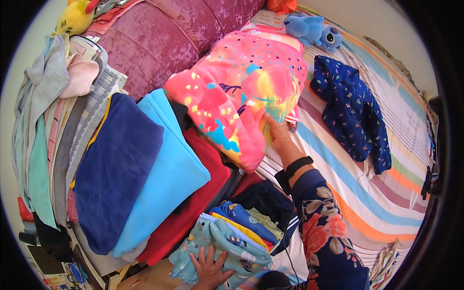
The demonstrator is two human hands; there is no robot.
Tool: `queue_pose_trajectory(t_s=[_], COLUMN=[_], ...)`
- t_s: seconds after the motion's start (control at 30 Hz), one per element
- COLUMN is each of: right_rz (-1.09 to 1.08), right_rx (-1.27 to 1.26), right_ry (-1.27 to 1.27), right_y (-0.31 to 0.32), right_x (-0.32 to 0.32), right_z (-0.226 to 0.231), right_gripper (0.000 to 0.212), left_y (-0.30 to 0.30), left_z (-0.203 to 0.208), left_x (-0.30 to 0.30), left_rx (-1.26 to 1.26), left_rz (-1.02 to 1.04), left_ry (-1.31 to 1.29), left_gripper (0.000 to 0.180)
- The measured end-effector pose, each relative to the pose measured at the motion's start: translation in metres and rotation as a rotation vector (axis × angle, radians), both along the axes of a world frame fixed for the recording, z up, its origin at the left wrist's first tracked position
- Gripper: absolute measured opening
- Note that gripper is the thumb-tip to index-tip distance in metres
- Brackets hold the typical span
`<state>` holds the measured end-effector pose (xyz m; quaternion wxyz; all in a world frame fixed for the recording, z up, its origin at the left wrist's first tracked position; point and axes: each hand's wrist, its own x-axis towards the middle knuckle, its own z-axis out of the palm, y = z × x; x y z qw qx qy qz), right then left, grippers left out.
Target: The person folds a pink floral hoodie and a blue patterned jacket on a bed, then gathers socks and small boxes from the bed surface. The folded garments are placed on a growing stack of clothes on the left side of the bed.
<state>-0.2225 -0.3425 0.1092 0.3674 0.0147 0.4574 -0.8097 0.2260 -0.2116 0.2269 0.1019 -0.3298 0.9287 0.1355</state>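
Right hand grip: fingers closed under the lower edge of the pink patterned garment, thumb side hidden, so I can't tell how firmly it pinches. Left hand lies flat and spread on the folded pile of small clothes, grasping nothing. I judge the lift goes best by gathering more fabric and keeping the bundle level. Garment rests on the bed, just right of the light blue folded blanket, long axis running from that blanket up toward the blue plush toy.
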Motion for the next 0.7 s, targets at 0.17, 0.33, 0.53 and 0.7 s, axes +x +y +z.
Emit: queue_pose_trajectory(t_s=[0.17, 0.33, 0.53, 0.7], right_rz=[-0.037, 0.011, -0.004, -0.22], right_rx=[-0.087, -0.088, 0.183, 0.272], right_ry=[-0.044, 0.42, 0.406, -0.001], right_y=[-0.001, -0.046, -0.016, 0.023], right_x=[-0.014, -0.016, -0.049, -0.069], right_z=[0.025, 0.063, 0.035, -0.05], right_gripper=[0.046, 0.047, 0.048, 0.048], left_y=[0.0, -0.008, -0.01, -0.006], left_z=[0.001, 0.009, 0.02, 0.003], left_x=[-0.002, -0.012, -0.018, -0.007], left_rx=[0.004, -0.012, -0.009, -0.02], left_rz=[0.0, -0.011, 0.025, 0.029], left_ry=[0.035, 0.066, 0.119, 0.127], left_gripper=[0.067, 0.067, 0.067, 0.065])
